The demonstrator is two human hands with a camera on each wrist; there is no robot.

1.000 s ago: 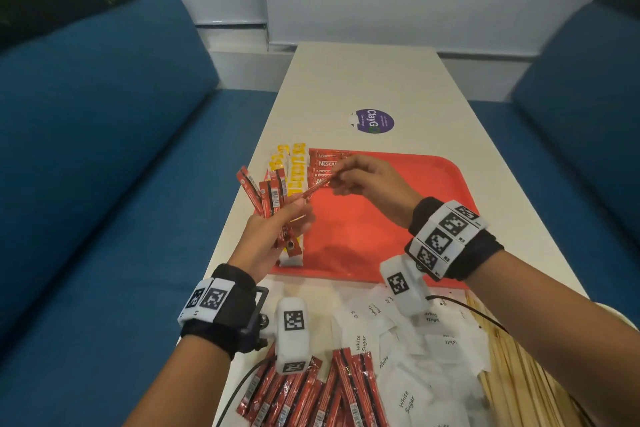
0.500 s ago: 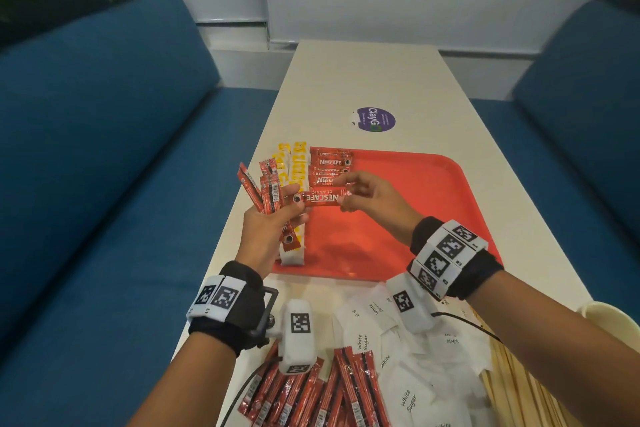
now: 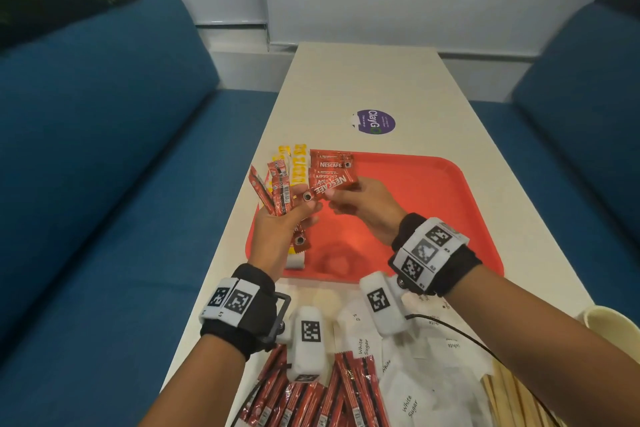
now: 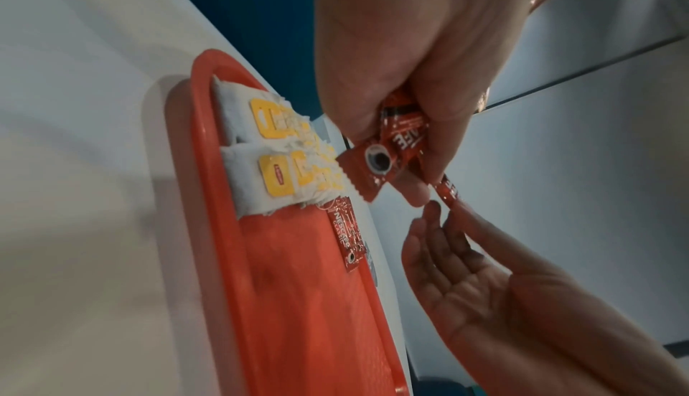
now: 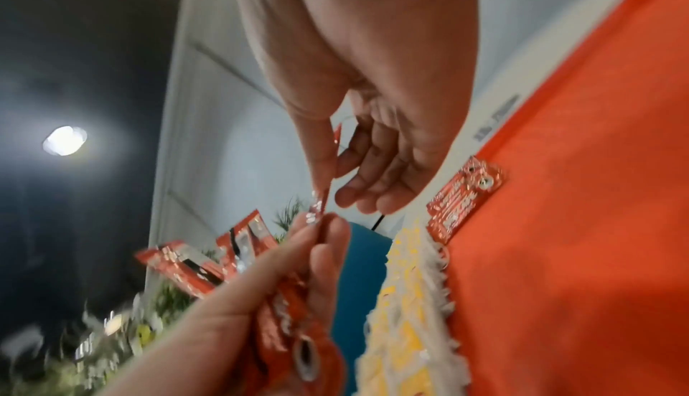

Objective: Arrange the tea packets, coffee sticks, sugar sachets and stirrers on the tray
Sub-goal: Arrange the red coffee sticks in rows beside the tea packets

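A: Where's the coffee stick (image 3: 331, 185)?
B: Above the tray's (image 3: 450, 218) left side, pinched by the right hand (image 3: 363, 208); its near end meets the left hand (image 3: 284, 218), which grips a fan of sticks (image 3: 277, 189).
A: Changed?
B: Half a second ago it lay level; now it tilts, right end farther.

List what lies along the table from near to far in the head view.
Loose coffee sticks and sugar sachets → tray near rim → left hand and right hand over the tray → coffee sticks on the tray → round sticker.
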